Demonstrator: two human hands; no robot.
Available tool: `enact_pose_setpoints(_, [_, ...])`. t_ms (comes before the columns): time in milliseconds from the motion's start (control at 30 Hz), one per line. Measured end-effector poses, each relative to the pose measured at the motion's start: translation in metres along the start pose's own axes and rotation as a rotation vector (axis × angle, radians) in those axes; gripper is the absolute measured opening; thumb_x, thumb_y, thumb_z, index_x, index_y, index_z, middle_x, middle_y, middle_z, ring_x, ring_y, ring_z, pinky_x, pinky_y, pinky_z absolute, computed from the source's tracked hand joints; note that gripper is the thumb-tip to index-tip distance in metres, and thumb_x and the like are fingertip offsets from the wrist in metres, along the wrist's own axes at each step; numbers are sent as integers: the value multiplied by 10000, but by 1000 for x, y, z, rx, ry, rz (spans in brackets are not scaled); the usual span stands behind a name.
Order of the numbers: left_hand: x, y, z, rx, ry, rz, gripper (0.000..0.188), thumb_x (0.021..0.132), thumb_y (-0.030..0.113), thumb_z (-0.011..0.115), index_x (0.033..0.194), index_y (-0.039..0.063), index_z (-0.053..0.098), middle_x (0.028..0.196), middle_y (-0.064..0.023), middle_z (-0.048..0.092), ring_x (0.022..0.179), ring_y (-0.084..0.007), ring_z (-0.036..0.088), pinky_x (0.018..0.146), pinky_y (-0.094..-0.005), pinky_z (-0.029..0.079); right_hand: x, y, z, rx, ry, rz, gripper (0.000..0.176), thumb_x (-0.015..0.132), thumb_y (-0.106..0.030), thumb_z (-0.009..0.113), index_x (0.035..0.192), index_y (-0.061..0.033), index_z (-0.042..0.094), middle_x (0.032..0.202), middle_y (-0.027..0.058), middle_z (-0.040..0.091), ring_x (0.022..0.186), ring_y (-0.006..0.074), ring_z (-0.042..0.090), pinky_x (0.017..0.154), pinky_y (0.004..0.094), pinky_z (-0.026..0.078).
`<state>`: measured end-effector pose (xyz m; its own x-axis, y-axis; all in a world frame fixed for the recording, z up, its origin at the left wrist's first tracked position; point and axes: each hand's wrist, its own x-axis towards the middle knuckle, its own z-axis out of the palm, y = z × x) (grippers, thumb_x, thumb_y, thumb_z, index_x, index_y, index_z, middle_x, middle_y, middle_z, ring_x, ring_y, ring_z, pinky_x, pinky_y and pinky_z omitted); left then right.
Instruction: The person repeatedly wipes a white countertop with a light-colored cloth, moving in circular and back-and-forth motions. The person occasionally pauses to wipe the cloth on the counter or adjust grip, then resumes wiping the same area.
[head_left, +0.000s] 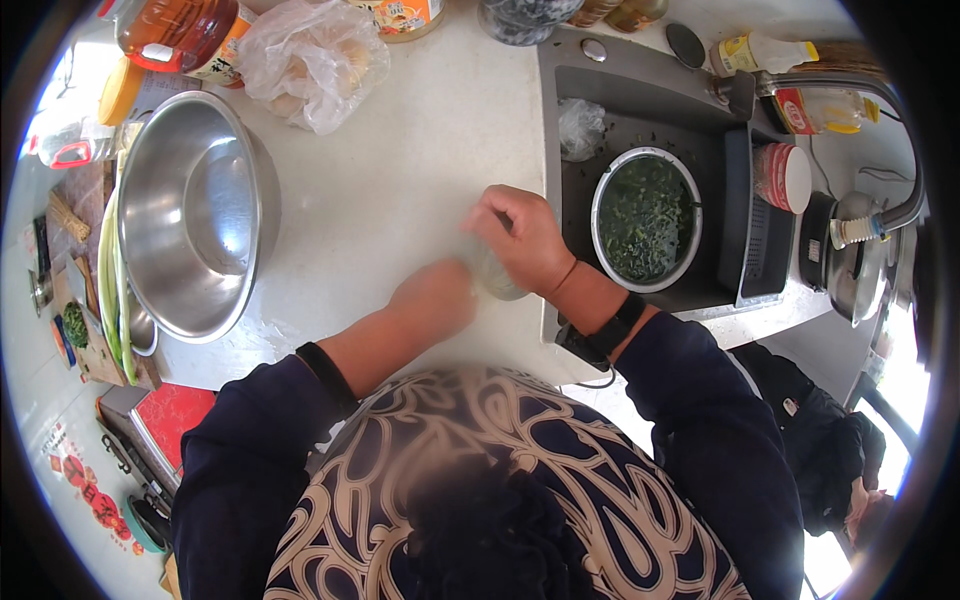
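Over the countertop (367, 187), left of the sink, my two hands are close together. My right hand (529, 240) has its fingers curled around the upper part of a clear container (499, 279), perhaps a glass or jar, pale green where it shows under the palm. Blurred by motion, my left hand (439, 296) is at the container's left side; its fingers cannot be made out. In the dark sink (675, 82) sits a metal bowl (595, 225) of chopped green leaves (649, 221) in water. A large stainless steel basin (161, 217) stands at the left.
A plastic bag (315, 64) holding pale round things lies at the back. Bottles (180, 37) line the back left. Long green onions (112, 285) and a knife (86, 289) are by a cutting board (97, 360). A faucet (847, 79) arches at right; another person (810, 442) is beyond.
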<state>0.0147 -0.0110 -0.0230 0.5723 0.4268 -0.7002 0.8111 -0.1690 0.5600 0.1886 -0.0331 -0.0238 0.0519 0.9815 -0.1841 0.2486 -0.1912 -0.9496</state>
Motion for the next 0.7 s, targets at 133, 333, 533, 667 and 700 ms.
enact_pose_setpoints(133, [0, 0, 2, -15, 19, -22, 219, 873, 137, 557, 962, -22, 677, 991, -272, 702, 962, -449, 678, 850, -510, 541, 2, 2, -2, 27, -15, -2, 231, 990, -143, 586, 832, 5, 666, 771, 49, 649, 726, 96, 556, 679, 275, 471])
enact_pose_setpoints(333, [3, -2, 2, -33, -5, -4, 224, 875, 147, 563, 972, -21, 675, 1003, -268, 703, 979, -445, 675, 856, -509, 537, 4, 4, -5, 78, -43, 45, 238, 994, -110, 544, 815, 16, 638, 789, 57, 671, 751, 98, 574, 712, 278, 488])
enact_pose_setpoints(533, [5, -2, 2, -32, -20, -23, 223, 881, 160, 571, 974, -14, 675, 992, -264, 702, 968, -447, 675, 850, -511, 536, 6, 6, -7, 142, -73, 59, 242, 989, -93, 513, 794, 18, 604, 806, 65, 683, 767, 105, 580, 737, 284, 493])
enact_pose_setpoints(667, [4, -2, 2, -36, -2, 1, 220, 882, 165, 575, 964, -14, 673, 978, -263, 698, 952, -446, 674, 842, -514, 536, 10, 10, -9, 192, -99, 56, 246, 995, -96, 501, 799, 17, 597, 817, 69, 687, 789, 112, 600, 771, 287, 503])
enact_pose_setpoints(700, [4, -2, 3, -42, -3, -4, 219, 882, 165, 576, 960, -14, 673, 976, -263, 697, 949, -445, 675, 840, -514, 536, 11, 11, -9, 214, -105, 66, 248, 998, -97, 498, 801, 16, 597, 820, 70, 687, 795, 114, 606, 779, 287, 505])
